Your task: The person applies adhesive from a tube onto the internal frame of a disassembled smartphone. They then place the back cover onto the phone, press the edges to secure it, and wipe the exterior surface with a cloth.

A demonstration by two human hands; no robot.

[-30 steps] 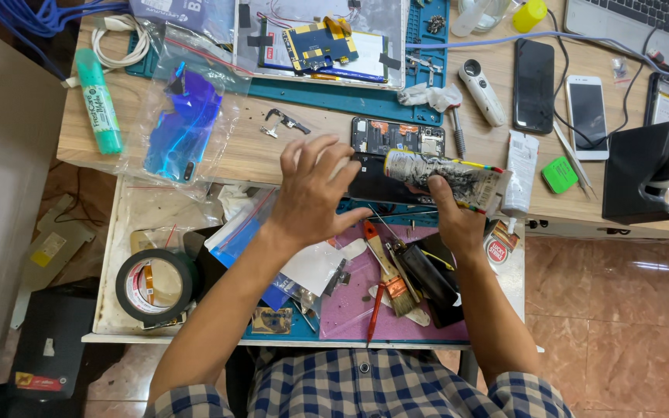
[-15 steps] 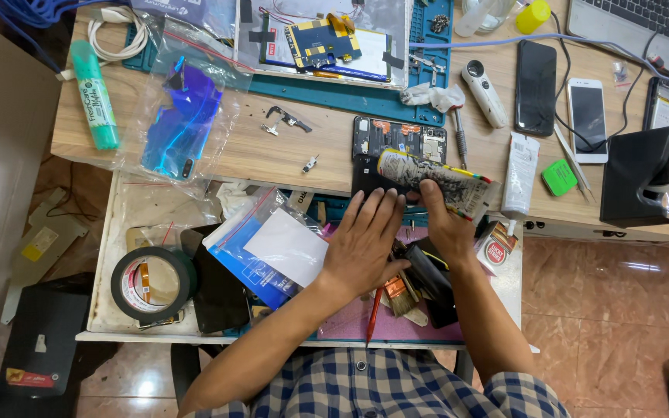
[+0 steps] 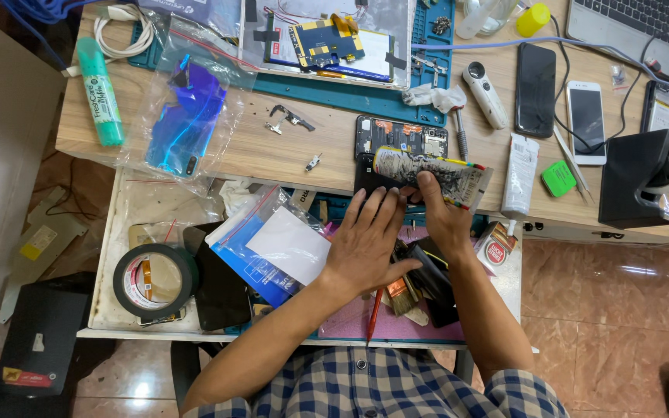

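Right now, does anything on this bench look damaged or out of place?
Yes: an opened phone lies back-off on the desk with its insides exposed, and small loose metal parts lie scattered beside it.
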